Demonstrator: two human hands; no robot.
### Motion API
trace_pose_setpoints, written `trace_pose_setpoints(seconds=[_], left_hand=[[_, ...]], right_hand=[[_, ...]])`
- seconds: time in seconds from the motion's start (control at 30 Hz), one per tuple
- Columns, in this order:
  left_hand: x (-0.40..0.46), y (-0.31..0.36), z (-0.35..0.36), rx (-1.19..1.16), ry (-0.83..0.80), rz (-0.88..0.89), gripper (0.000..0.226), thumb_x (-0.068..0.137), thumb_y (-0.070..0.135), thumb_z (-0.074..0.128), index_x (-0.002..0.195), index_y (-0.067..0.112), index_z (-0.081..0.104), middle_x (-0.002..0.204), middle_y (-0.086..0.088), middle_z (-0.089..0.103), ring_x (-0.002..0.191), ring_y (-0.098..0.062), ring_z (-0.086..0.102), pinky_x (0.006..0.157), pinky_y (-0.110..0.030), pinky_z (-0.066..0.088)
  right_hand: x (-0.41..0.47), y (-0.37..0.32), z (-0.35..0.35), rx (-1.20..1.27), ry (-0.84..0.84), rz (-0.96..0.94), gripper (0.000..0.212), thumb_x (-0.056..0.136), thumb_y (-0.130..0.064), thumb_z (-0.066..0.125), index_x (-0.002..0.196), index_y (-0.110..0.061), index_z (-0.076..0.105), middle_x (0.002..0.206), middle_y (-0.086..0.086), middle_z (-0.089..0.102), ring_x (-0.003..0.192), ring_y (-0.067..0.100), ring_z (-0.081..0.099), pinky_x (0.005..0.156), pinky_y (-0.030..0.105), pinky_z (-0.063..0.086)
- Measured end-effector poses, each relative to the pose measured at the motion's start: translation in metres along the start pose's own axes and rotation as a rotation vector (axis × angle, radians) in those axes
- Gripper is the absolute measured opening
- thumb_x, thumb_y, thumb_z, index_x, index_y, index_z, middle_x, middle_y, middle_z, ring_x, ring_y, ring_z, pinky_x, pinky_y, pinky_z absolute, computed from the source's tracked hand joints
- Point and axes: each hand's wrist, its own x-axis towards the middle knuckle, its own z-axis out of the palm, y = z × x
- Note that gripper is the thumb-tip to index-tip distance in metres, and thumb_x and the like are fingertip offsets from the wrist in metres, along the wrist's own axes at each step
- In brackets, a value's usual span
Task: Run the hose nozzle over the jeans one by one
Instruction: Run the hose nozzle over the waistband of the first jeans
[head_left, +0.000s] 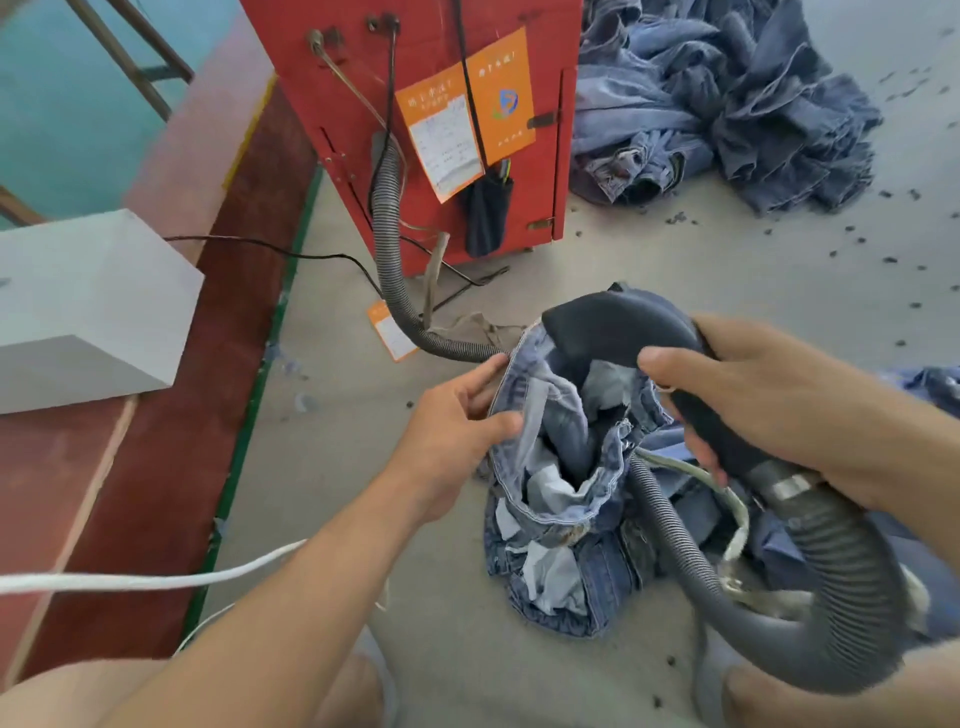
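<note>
A pair of blue jeans (550, 499), turned partly inside out with pale pocket linings showing, hangs bunched above the floor in the middle of the view. My left hand (457, 426) pinches its waistband at the left side and holds the opening wide. My right hand (769, 410) grips the dark grey hose nozzle (613, 327), whose curved head sits at the far rim of the open waistband. The ribbed grey hose (810, 582) loops down from the nozzle, under my right forearm.
A red machine cabinet (431, 130) stands behind, with orange labels and the ribbed hose (387, 234) running from it along the floor. A heap of jeans (727, 104) lies at the back right. A white box (83, 306) sits left. A white cord (156, 577) crosses below my left arm.
</note>
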Motion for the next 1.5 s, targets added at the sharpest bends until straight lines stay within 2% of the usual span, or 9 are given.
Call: trace_pose_setpoints(seconds=[0.23,0.4,0.5,0.6,0.7,0.83,1.13,1.3,1.5], left_hand=[[-0.004,-0.001,0.001,0.006,-0.107,-0.019,0.063,0.096,-0.016,0.052,0.145,0.024,0.056,0.124,-0.002,0.075,0.113,-0.021,0.071,0.076,-0.026,0.058],[-0.004,-0.001,-0.003,-0.035,0.024,-0.063,0.043,0.1,-0.01,0.048,0.114,0.023,0.072,0.106,-0.002,0.077,0.097,-0.029,0.067,0.075,-0.038,0.055],[-0.001,0.0,-0.008,-0.087,0.07,-0.075,0.04,0.103,-0.007,0.046,0.119,0.022,0.069,0.112,0.0,0.077,0.098,-0.023,0.072,0.089,-0.049,0.055],[0.0,-0.002,-0.012,-0.129,0.082,-0.086,0.04,0.104,-0.006,0.046,0.125,0.021,0.066,0.117,-0.001,0.077,0.103,-0.024,0.074,0.084,-0.046,0.06],[0.0,-0.004,-0.015,-0.173,0.081,-0.102,0.043,0.103,-0.005,0.047,0.13,0.023,0.064,0.122,-0.003,0.075,0.105,-0.027,0.072,0.079,-0.046,0.059],[-0.003,-0.003,-0.009,-0.223,0.072,-0.094,0.046,0.101,-0.009,0.047,0.133,0.02,0.062,0.12,-0.006,0.074,0.099,-0.027,0.072,0.07,-0.045,0.061],[-0.022,0.009,0.035,-0.389,0.0,-0.038,0.057,0.096,-0.022,0.039,0.137,0.013,0.057,0.126,-0.009,0.073,0.111,-0.03,0.072,0.079,-0.046,0.062],[-0.033,0.009,0.051,-0.516,0.053,-0.046,0.055,0.095,-0.023,0.037,0.134,0.01,0.058,0.125,-0.013,0.072,0.11,-0.032,0.072,0.079,-0.043,0.063],[-0.036,-0.01,0.051,-0.252,0.209,-0.236,0.061,0.092,-0.024,0.047,0.134,0.019,0.056,0.111,-0.002,0.078,0.097,-0.024,0.076,0.068,-0.034,0.063]], right_hand=[[0.023,-0.008,0.022,-0.052,0.111,-0.017,0.025,0.105,-0.028,0.053,0.094,-0.005,0.051,0.059,0.013,0.057,0.048,0.03,0.057,0.047,0.053,0.053],[0.01,0.009,-0.014,-0.079,0.18,-0.03,0.026,0.103,-0.033,0.056,0.092,-0.009,0.053,0.057,0.005,0.057,0.041,0.024,0.057,0.039,0.033,0.049],[-0.001,0.025,-0.013,-0.202,0.212,-0.036,0.016,0.101,-0.042,0.056,0.107,-0.027,0.052,0.052,0.008,0.064,0.039,0.028,0.06,0.045,0.04,0.051],[-0.003,0.042,-0.014,-0.15,0.304,-0.027,0.046,0.1,-0.042,0.057,0.137,-0.054,0.033,0.057,0.014,0.068,0.043,0.033,0.065,0.049,0.043,0.056],[-0.002,0.055,-0.019,-0.162,0.368,-0.065,0.058,0.104,-0.037,0.055,0.129,-0.079,0.025,0.052,0.004,0.067,0.039,0.023,0.064,0.037,0.028,0.05],[0.017,0.076,-0.012,-0.06,0.36,0.034,0.018,0.107,-0.035,0.051,0.103,-0.04,0.068,0.052,-0.005,0.06,0.043,0.013,0.059,0.046,0.032,0.052],[0.044,0.112,0.05,-0.258,0.342,0.166,0.066,0.068,-0.092,0.061,0.081,-0.028,0.052,0.076,0.01,0.061,0.078,0.018,0.049,0.05,0.032,0.035],[0.057,0.12,0.041,-0.289,0.415,0.143,0.015,0.085,-0.033,0.069,0.079,-0.028,0.056,0.068,0.006,0.064,0.08,0.024,0.058,0.051,0.035,0.042],[0.051,0.119,0.015,0.193,0.455,0.151,0.017,0.097,-0.015,0.069,0.083,-0.023,0.068,0.065,0.006,0.063,0.051,0.021,0.057,0.052,0.039,0.052]])
